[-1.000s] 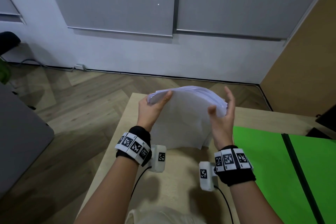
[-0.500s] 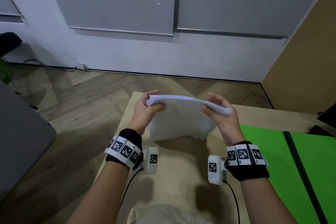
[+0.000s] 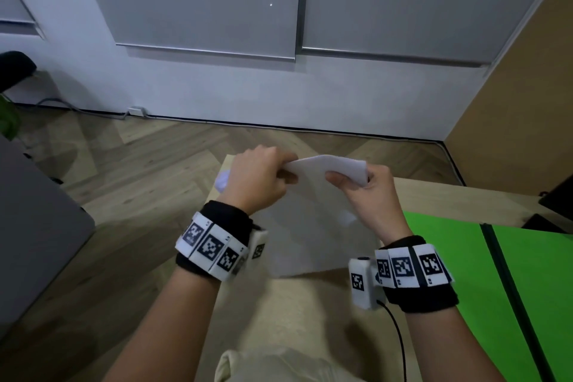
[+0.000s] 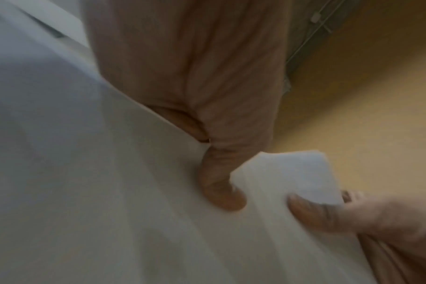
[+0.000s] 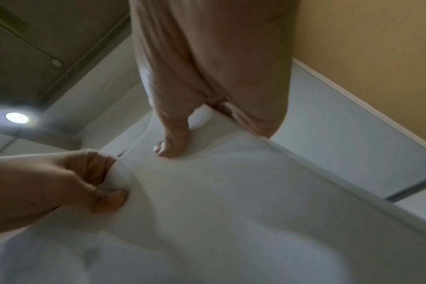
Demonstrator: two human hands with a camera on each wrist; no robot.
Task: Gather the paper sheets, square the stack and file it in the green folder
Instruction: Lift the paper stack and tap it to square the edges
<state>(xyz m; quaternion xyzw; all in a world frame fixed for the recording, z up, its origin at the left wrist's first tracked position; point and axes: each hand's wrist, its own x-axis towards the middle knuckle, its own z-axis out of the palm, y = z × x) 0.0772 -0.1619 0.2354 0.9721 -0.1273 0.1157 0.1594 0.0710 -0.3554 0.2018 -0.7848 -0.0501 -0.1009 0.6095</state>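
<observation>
A stack of white paper sheets (image 3: 310,214) stands on edge on the wooden table (image 3: 297,316), its lower edge near the table top. My left hand (image 3: 263,177) grips the stack's upper left corner, thumb toward me. At the upper right corner my right hand (image 3: 362,186) pinches the stack between thumb and fingers. The left wrist view shows my thumb pressed on the paper stack (image 4: 110,192); the right wrist view shows the same grip on the paper stack (image 5: 231,201). The green folder (image 3: 483,298) lies open flat on the table to the right, with a dark spine.
The table's left edge drops to a herringbone wood floor (image 3: 124,183). A grey surface (image 3: 34,226) sits at far left. Dark objects (image 3: 558,198) lie at the table's far right corner. A white wall with grey panels stands behind.
Both hands have closed on the stack's top corners and drawn nearer to each other. The stack has come lower toward the table and its top edge now looks more even.
</observation>
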